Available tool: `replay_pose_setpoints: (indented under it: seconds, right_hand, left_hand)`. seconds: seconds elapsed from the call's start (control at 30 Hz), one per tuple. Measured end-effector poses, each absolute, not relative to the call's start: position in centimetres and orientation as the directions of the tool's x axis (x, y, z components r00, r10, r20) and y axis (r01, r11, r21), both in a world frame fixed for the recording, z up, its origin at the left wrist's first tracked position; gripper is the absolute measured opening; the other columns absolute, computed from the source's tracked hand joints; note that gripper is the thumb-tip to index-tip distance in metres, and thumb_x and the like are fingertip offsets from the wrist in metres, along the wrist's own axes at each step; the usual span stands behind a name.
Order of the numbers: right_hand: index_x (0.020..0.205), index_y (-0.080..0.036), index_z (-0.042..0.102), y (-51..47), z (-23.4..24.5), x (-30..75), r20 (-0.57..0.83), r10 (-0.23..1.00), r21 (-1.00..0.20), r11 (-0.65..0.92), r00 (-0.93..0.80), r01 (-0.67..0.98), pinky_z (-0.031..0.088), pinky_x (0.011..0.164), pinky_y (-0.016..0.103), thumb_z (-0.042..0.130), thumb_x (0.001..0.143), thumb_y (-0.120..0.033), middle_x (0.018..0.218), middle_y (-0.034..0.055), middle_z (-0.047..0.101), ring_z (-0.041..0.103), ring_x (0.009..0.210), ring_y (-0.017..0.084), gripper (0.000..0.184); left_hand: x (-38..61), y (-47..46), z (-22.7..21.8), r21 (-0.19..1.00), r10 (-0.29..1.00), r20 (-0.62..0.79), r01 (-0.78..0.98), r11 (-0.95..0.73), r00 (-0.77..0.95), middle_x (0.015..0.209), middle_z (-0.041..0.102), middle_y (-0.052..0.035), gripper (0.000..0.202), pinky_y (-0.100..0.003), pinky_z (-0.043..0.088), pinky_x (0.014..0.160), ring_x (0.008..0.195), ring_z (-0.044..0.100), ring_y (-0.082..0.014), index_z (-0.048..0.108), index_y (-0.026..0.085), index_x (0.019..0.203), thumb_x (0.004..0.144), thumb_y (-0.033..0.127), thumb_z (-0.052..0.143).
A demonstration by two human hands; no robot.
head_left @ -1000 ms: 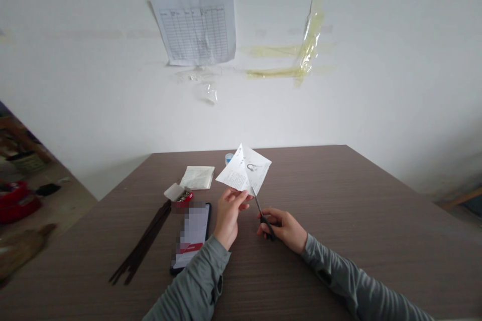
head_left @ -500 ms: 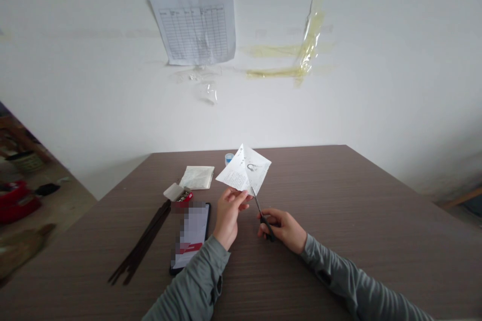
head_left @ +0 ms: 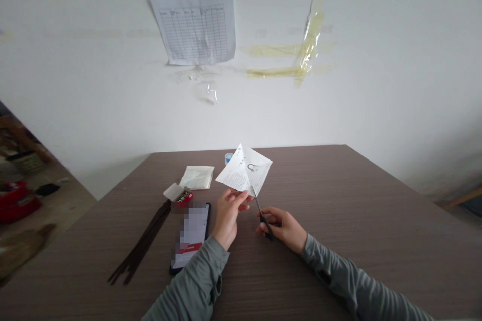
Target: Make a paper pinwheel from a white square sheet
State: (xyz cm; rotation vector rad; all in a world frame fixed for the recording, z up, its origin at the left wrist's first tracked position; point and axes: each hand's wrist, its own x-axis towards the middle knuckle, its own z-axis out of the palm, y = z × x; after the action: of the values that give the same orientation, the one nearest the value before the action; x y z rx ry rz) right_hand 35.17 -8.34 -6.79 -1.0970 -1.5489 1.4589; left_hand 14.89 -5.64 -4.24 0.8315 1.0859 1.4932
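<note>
Closest to us, our 2 forearms come in from the bottom edge in grey-green sleeves (head_left: 194, 286), and both hands are closed on something above the brown wood-grain surface (head_left: 339, 241). Our left hand (head_left: 228, 215) pinches the lower corner of a folded sheet of paper (head_left: 243, 170) between thumb and fingers, holding it up in the air with its peak toward the wall. The sheet carries handwriting and a small sketch. Our right hand (head_left: 281, 224) is curled around the black handles of a pair of scissors (head_left: 265, 225), just right of the left hand and not touching it. The blades rise to the sheet's lower edge and meet it beside the left fingers; whether they stand open or closed is too small to tell.

To the left, a smartphone (head_left: 190, 235) with a blurred screen lies on the surface, beside a bundle of thin dark rods (head_left: 141, 241). Further on sit a small red box (head_left: 183, 197) with its lid raised, a folded white packet (head_left: 197, 177) and a small blue-capped container (head_left: 229, 158) just behind the sheet. On the wall beyond, a ruled paper chart (head_left: 196, 27) and strips of yellowed tape (head_left: 297, 50) are stuck up
</note>
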Motion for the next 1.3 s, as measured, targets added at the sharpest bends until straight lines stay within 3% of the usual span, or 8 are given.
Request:
replay_pose_setpoints:
  seconds: [0.33, 0.83, 1.13, 1.3]
  right_hand:
    - [0.11, -0.034, 0.082, -8.3, -6.6, 35.1, -0.047, 0.931, -0.995, -0.013, -0.362, 0.096, 0.073, 0.088, 0.063, 0.107, 0.067, -0.094, 0.09, 0.0166, 0.093, 0.087, 0.088, 0.047, 0.078]
    - [0.112, -0.031, 0.086, -8.2, -7.3, 35.1, -0.027, 0.938, -0.997, -0.002, -0.347, 0.072, 0.074, 0.083, 0.058, 0.107, 0.071, -0.09, 0.087, 0.0143, 0.092, 0.087, 0.083, 0.043, 0.075]
    - [0.109, -0.031, 0.09, -8.3, -7.1, 35.3, -0.014, 0.94, -0.999, 0.003, -0.342, 0.049, 0.074, 0.08, 0.059, 0.111, 0.072, -0.084, 0.09, 0.0166, 0.094, 0.088, 0.082, 0.045, 0.069]
    - [0.11, -0.032, 0.091, -8.2, -7.4, 35.2, -0.016, 0.941, -0.998, 0.002, -0.338, 0.055, 0.076, 0.081, 0.059, 0.111, 0.07, -0.089, 0.091, 0.0172, 0.095, 0.09, 0.083, 0.045, 0.073]
  left_hand:
    - [15.2, -6.1, -4.1, 0.93, 0.982, -0.073, -0.367, 0.004, -0.176, 0.093, 0.094, -0.0041, 0.04, -0.027, 0.06, 0.064, 0.085, 0.092, -0.0264, 0.086, 0.026, 0.09, 0.064, 0.034, 0.115]
    - [15.7, -6.6, -3.1, 0.926, 0.975, -0.123, -0.376, 0.046, -0.186, 0.091, 0.092, -0.001, 0.036, -0.023, 0.057, 0.065, 0.083, 0.09, -0.0212, 0.081, 0.024, 0.092, 0.077, 0.019, 0.113]
    - [15.8, -6.7, -2.7, 0.924, 0.97, -0.14, -0.378, 0.057, -0.196, 0.087, 0.09, -0.0002, 0.033, -0.023, 0.054, 0.064, 0.081, 0.089, -0.0207, 0.08, 0.023, 0.089, 0.078, 0.015, 0.11]
    - [15.8, -6.7, -2.7, 0.925, 0.971, -0.133, -0.378, 0.05, -0.198, 0.086, 0.089, 0.0003, 0.034, -0.023, 0.054, 0.064, 0.08, 0.089, -0.0205, 0.078, 0.023, 0.087, 0.078, 0.016, 0.111]
